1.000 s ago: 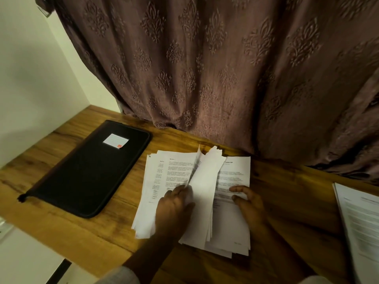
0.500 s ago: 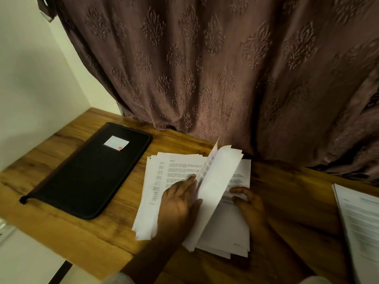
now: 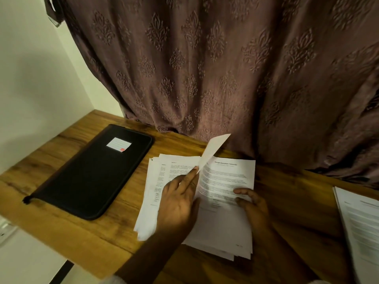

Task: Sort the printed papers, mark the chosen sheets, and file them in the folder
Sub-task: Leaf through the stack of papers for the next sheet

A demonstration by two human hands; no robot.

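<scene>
**Leafing through papers [image 3: 225,177] on the counter [image 3: 297,201]**

We prop one sheet [image 3: 214,152] up on edge with our left hand [image 3: 180,203], fingers straight. Our right hand [image 3: 253,203] rests on the papers, fingers loosely bent, pinching nothing. The folder [image 3: 92,177] lies closed beside them, at their left.

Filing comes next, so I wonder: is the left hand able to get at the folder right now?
Probably yes. The folder lies just left of the papers with only bare table between, but the left hand is busy propping up a sheet.
</scene>
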